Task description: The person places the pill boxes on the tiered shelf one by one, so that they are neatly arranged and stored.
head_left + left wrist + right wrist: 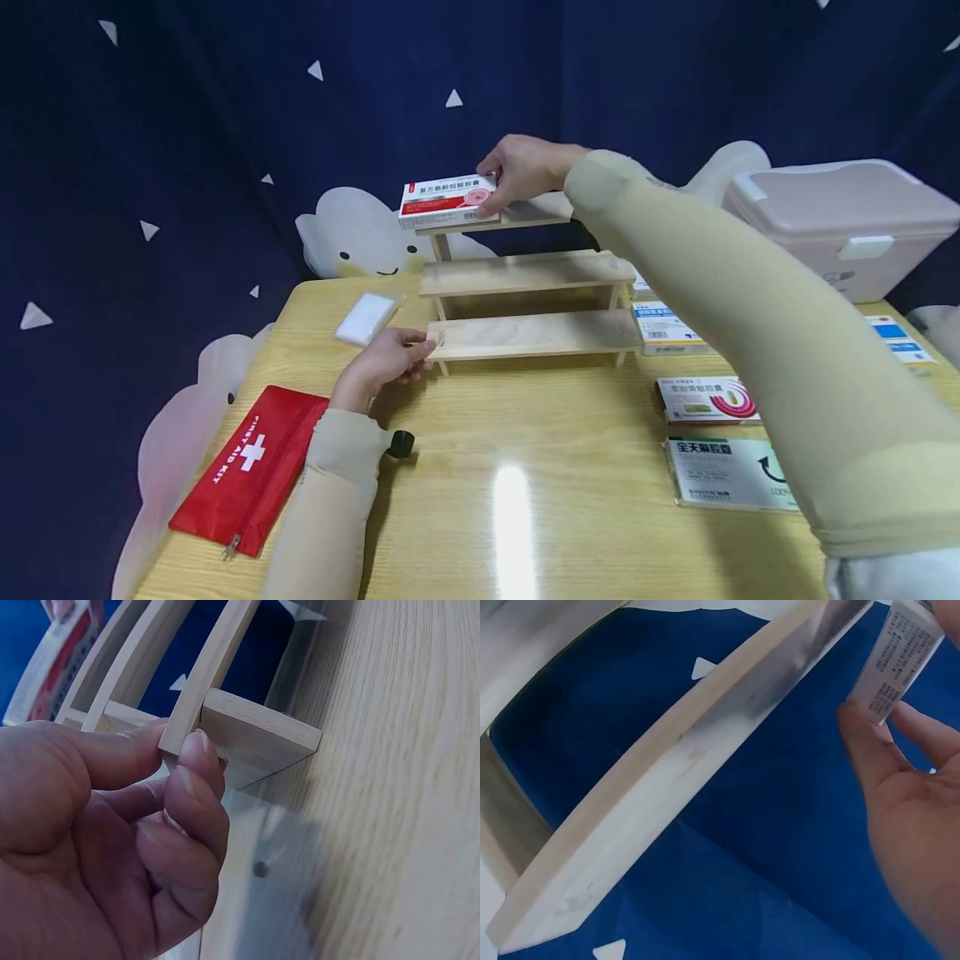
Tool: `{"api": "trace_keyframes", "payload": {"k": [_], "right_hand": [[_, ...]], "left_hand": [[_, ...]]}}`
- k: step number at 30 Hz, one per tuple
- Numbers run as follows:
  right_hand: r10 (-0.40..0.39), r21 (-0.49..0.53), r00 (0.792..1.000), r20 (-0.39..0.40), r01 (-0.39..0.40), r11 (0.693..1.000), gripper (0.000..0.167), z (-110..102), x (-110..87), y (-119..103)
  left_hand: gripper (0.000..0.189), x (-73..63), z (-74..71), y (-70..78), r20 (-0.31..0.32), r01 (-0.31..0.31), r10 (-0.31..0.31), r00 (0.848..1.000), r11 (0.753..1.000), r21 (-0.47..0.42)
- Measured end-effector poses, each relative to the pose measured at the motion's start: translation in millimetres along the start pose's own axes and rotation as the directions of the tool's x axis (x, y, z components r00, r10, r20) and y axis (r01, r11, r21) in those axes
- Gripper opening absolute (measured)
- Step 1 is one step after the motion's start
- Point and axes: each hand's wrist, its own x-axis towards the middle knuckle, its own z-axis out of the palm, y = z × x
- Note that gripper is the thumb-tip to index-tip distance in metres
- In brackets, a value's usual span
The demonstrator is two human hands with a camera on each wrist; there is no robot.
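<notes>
Beige right sleeve [750, 308] up front; right hand [525, 171] pinching white-red box [444, 202] at left end of wooden rack [525, 273], top-shelf level.
Box reads 复方氨酚烷胺胶囊; resting or just above, can't tell. Left hand [386, 362] pinches lowest shelf's [534, 333] left corner. Red pouch [258, 467], left: FIRST AID KIT, white cross [252, 452]. Silvery box [723, 475], right: 全天麻胶囊.
</notes>
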Motion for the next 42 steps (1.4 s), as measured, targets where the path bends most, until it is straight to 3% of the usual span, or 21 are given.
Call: {"api": "trace_keyframes", "payload": {"k": [8,13,25,34,38,42], "right_hand": [[0.080,-0.008,0.996,0.041,-0.080,0.997,0.093,1,6.7,10],[0.155,0.078,0.986,0.069,-0.160,0.984,0.097,5,5.9,14],[0.156,0.092,0.985,0.079,-0.163,0.982,0.097,13,14.1,15],[0.230,0.055,0.968,0.097,-0.236,0.970,0.101,13,-3.1,35],[0.198,-0.014,0.977,0.079,-0.197,0.980,0.102,-2,-20.7,33],[0.106,-0.097,0.994,0.005,-0.105,0.990,0.091,-22,-56.9,21]], "left_hand": [[0.036,-4.8,1.7,4.2,-0.020,-0.004,0.004,1.000,1.000,0.029],[0.035,-7.1,-0.9,5.3,-0.019,0.006,-0.005,1.000,0.999,0.034],[0.035,-4.2,-1.7,-3.7,-0.019,-0.035,0.036,0.999,0.999,0.014],[0.031,13.0,10.2,4.4,0.042,-0.041,0.039,0.998,0.997,0.062],[0.030,21.1,7.7,9.7,0.061,-0.072,0.067,0.996,0.994,0.080],[0.029,26.6,-0.5,13.8,0.072,-0.097,0.090,0.993,0.990,0.098]]}}
